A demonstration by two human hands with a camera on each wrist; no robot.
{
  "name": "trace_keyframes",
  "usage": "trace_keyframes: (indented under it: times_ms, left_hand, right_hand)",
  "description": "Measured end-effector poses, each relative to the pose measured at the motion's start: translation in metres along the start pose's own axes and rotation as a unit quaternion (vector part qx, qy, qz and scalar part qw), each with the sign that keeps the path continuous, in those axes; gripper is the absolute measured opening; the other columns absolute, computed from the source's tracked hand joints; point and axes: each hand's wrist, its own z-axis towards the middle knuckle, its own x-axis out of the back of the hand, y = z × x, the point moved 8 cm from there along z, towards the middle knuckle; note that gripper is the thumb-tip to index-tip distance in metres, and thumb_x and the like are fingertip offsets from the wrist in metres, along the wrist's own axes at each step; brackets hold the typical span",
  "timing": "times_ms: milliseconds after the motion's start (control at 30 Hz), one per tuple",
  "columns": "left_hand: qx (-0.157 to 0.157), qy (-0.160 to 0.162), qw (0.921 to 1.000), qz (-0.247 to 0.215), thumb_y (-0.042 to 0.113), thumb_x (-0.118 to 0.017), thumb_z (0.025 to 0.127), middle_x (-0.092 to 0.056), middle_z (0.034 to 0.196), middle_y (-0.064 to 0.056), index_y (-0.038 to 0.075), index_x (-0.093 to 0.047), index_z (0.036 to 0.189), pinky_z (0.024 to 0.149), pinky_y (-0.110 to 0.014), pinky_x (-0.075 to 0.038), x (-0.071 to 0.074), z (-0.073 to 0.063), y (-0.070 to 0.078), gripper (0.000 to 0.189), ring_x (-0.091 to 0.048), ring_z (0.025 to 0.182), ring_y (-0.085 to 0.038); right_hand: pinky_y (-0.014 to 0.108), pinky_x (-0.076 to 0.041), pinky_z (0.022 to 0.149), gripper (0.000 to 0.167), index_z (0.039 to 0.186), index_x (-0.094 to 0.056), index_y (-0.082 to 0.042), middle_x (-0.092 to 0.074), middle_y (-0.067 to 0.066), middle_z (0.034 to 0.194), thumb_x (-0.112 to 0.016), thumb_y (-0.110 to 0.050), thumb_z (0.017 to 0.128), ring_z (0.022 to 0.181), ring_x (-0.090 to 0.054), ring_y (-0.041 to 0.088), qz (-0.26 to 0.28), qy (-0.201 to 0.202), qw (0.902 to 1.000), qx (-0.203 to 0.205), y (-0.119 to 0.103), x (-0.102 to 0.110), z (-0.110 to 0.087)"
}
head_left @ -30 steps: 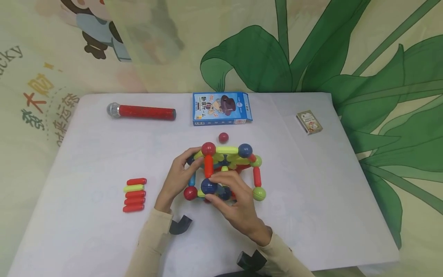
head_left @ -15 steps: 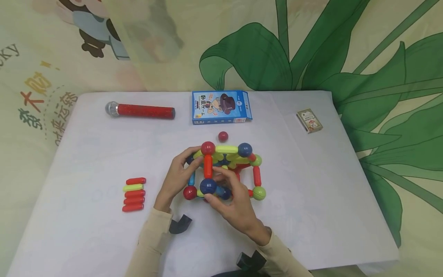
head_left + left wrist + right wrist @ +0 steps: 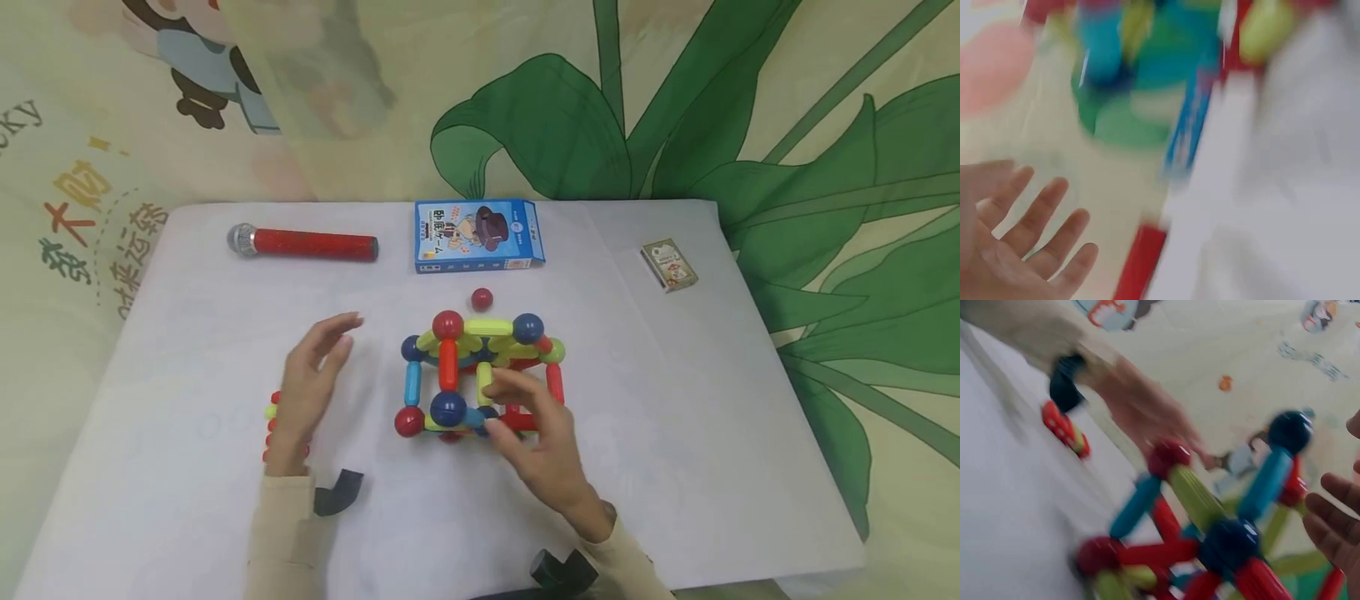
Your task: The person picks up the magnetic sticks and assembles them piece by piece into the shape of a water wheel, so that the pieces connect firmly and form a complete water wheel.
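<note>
A frame of magnetic rods and balls [image 3: 447, 367] in red, blue and yellow-green stands at the middle of the table. My left hand [image 3: 309, 387] is off to its left with loosely bent fingers, holding nothing. In the left wrist view that hand [image 3: 1035, 244] shows spread fingers, though the scene behind is blurred. My right hand [image 3: 543, 446] is at the frame's front right, thumb and fingers apart and nothing between them. The right wrist view shows its fingers [image 3: 1335, 515] apart from the frame. Several loose magnetic rods [image 3: 272, 412] lie partly hidden under my left hand and wrist.
A loose red ball [image 3: 482, 299] lies just behind the frame. Along the back are a red microphone-shaped object [image 3: 315, 245] and a blue card-game box [image 3: 478, 236]. A small card box [image 3: 669, 265] sits at the back right of the white table [image 3: 712, 433].
My left hand has let go of the frame and moved left, over the loose rods. My right hand has released the blue ball at the front and drawn back slightly to the right.
</note>
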Motion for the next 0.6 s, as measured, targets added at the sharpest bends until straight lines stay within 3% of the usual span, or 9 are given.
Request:
trace_keyframes:
  times_ms: [100, 133, 200, 267, 300, 367, 433, 500, 600]
  left_hand:
    - [0.045, 0.053, 0.9928, 0.097, 0.011, -0.058, 0.095, -0.061, 0.125, -0.013, 0.011, -0.054, 0.133, 0.104, -0.029, -0.041, 0.046, -0.016, -0.023, 0.037, -0.053, 0.12, -0.019]
    - [0.068, 0.057, 0.986, 0.141, 0.013, -0.059, 0.095, -0.061, 0.125, -0.013, 0.013, -0.053, 0.134, 0.103, -0.032, -0.041, 0.057, -0.022, -0.032, 0.039, -0.053, 0.12, -0.021]
    - [0.111, 0.034, 0.9721, 0.204, 0.014, -0.059, 0.095, -0.059, 0.127, -0.014, 0.013, -0.05, 0.137, 0.104, -0.043, -0.041, 0.073, -0.033, -0.048, 0.043, -0.051, 0.121, -0.029]
    - [0.138, -0.003, 0.9647, 0.224, 0.015, -0.058, 0.095, -0.057, 0.128, -0.017, 0.011, -0.047, 0.138, 0.1, -0.054, -0.041, 0.08, -0.041, -0.061, 0.045, -0.048, 0.12, -0.036]
    - [0.147, -0.018, 0.9618, 0.23, 0.016, -0.059, 0.095, -0.057, 0.128, -0.017, 0.011, -0.047, 0.138, 0.099, -0.053, -0.041, 0.082, -0.044, -0.066, 0.045, -0.048, 0.119, -0.036]
    - [0.149, -0.044, 0.9615, 0.227, 0.017, -0.059, 0.095, -0.057, 0.128, -0.018, 0.009, -0.048, 0.137, 0.097, -0.045, -0.044, 0.083, -0.048, -0.07, 0.044, -0.048, 0.118, -0.037]
    - [0.14, -0.052, 0.9624, 0.227, 0.019, -0.06, 0.095, -0.059, 0.125, -0.017, 0.01, -0.051, 0.134, 0.093, -0.03, -0.043, 0.083, -0.049, -0.071, 0.042, -0.049, 0.116, -0.033]
    - [0.13, -0.057, 0.9622, 0.232, 0.021, -0.061, 0.095, -0.061, 0.123, -0.015, 0.01, -0.053, 0.132, 0.088, -0.025, -0.041, 0.083, -0.048, -0.07, 0.039, -0.05, 0.115, -0.031]
    - [0.124, -0.07, 0.9633, 0.227, 0.02, -0.06, 0.095, -0.059, 0.123, -0.017, 0.008, -0.054, 0.13, 0.096, -0.039, -0.042, 0.081, -0.047, -0.069, 0.038, -0.048, 0.116, -0.034]
  right_hand:
    - [0.022, -0.051, 0.089, 0.033, 0.121, -0.052, 0.011, -0.061, 0.019, 0.103, -0.057, 0.004, 0.09, 0.098, -0.062, 0.017, -0.018, 0.077, 0.9968, 0.008, 0.008, 0.043, -0.003]
    - [0.021, -0.05, 0.088, 0.03, 0.12, -0.053, 0.011, -0.061, 0.02, 0.102, -0.055, 0.007, 0.09, 0.098, -0.061, 0.015, -0.027, 0.103, 0.9943, -0.004, 0.015, 0.058, -0.003]
    - [0.018, -0.05, 0.086, 0.027, 0.118, -0.055, 0.01, -0.061, 0.02, 0.101, -0.053, 0.008, 0.092, 0.095, -0.062, 0.011, -0.058, 0.147, 0.9867, -0.037, 0.035, 0.087, -0.005]
    - [0.017, -0.051, 0.083, 0.024, 0.117, -0.057, 0.007, -0.062, 0.02, 0.1, -0.052, 0.004, 0.094, 0.092, -0.063, 0.009, -0.085, 0.174, 0.9774, -0.085, 0.061, 0.111, -0.008]
    - [0.016, -0.052, 0.081, 0.023, 0.117, -0.058, 0.006, -0.063, 0.02, 0.1, -0.052, 0.001, 0.096, 0.089, -0.064, 0.009, -0.1, 0.18, 0.9724, -0.11, 0.075, 0.12, -0.01]
    - [0.014, -0.051, 0.078, 0.023, 0.117, -0.059, 0.003, -0.064, 0.018, 0.099, -0.052, -0.007, 0.098, 0.086, -0.063, 0.008, -0.124, 0.179, 0.9611, -0.17, 0.105, 0.131, -0.016]
    - [0.013, -0.05, 0.077, 0.024, 0.117, -0.061, -0.001, -0.065, 0.014, 0.099, -0.05, -0.015, 0.1, 0.085, -0.062, 0.008, -0.141, 0.171, 0.9466, -0.234, 0.131, 0.136, -0.025]
    - [0.013, -0.049, 0.077, 0.025, 0.117, -0.061, -0.005, -0.065, 0.011, 0.098, -0.049, -0.02, 0.1, 0.086, -0.061, 0.009, -0.157, 0.164, 0.9326, -0.281, 0.15, 0.137, -0.034]
    - [0.013, -0.05, 0.077, 0.027, 0.116, -0.061, -0.007, -0.065, 0.009, 0.098, -0.049, -0.025, 0.1, 0.088, -0.061, 0.011, -0.163, 0.159, 0.9251, -0.304, 0.163, 0.136, -0.04]
